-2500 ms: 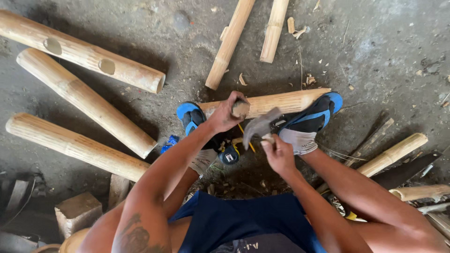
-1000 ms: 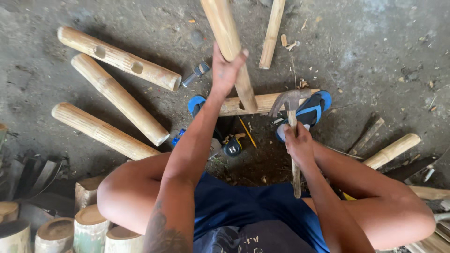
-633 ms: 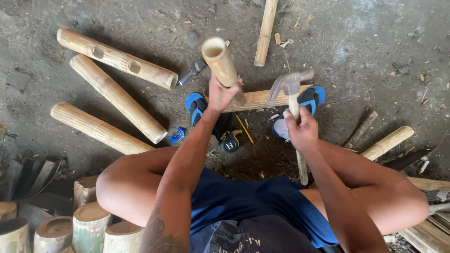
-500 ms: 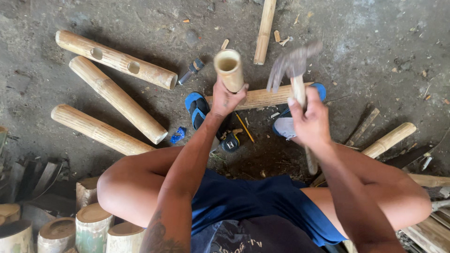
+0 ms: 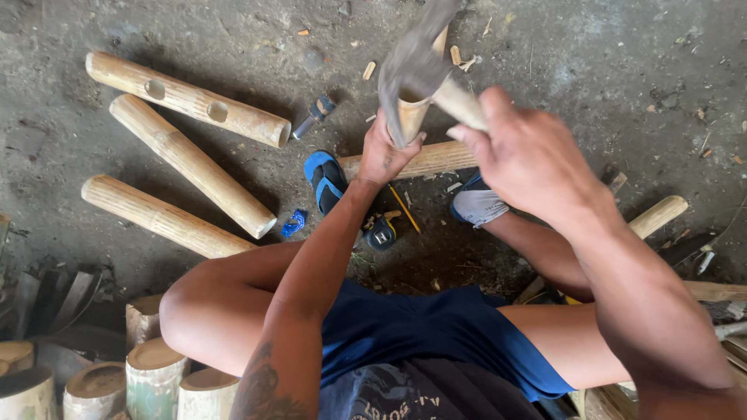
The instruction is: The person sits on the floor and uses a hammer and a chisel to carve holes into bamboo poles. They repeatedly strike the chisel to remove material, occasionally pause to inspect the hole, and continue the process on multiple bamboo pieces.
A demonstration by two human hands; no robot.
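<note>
Left hand (image 5: 387, 155): clamped around the lower end of a short bamboo tube (image 5: 412, 113), held near upright over the feet, open top facing the camera.

Right hand (image 5: 529, 152): fist closed on the wooden handle of a claw hammer (image 5: 416, 66), raised close to the camera; the blurred steel head sits at 12 o'clock of the tube's mouth. The hands are apart, right hand at 3 o'clock of the left.

Bamboo pole (image 5: 424, 159): lying crosswise beneath the tube, pinned under the blue sandals (image 5: 325, 180).

Three long bamboo sections (image 5: 187, 97), one with two cut holes: on the concrete floor (image 5: 622, 70) at 9 to 10 o'clock of the left hand.

Chisel (image 5: 313, 115): beside the holed section's end.

Cut bamboo stumps (image 5: 152, 373): upright, at 7 o'clock.
</note>
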